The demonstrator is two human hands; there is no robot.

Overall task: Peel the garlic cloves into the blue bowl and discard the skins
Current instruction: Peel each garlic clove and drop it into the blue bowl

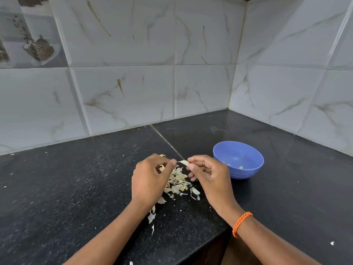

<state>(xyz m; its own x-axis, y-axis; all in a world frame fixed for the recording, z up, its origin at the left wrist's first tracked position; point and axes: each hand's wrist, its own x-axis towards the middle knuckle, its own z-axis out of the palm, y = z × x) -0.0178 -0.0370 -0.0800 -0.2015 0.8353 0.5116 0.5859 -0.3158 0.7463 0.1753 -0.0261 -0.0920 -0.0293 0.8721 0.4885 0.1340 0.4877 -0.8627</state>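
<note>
A garlic clove (184,162) is held above the black countertop (76,178) betw. both hands, just over a pile of skins (176,183). The clove's right end is pinched by the right hand (207,175) w/ thumb and forefinger; remaining fingers are curled under, toward the palm. The clove's left tip, or a strip of skin coming off it (cannot be told which), is pinched by the left hand (150,180), thumb and forefinger closed on it, other fingers curled. A second pale piece seems tucked in the left palm, partly hidden. The skins are spread on the counter directly under and betw. the hands, w/ a few loose bits trailing toward the near edge by the left forearm. The blue bowl (248,169) is set upright just right of the right hand, not touched by it; a few small pale peeled pieces (241,167) are seen at its bottom. An orange braided band (241,223) is worn on the right wrist. Marbled grey wall tiles (133,83) are seen behind the counter, meeting at a corner back right.
</note>
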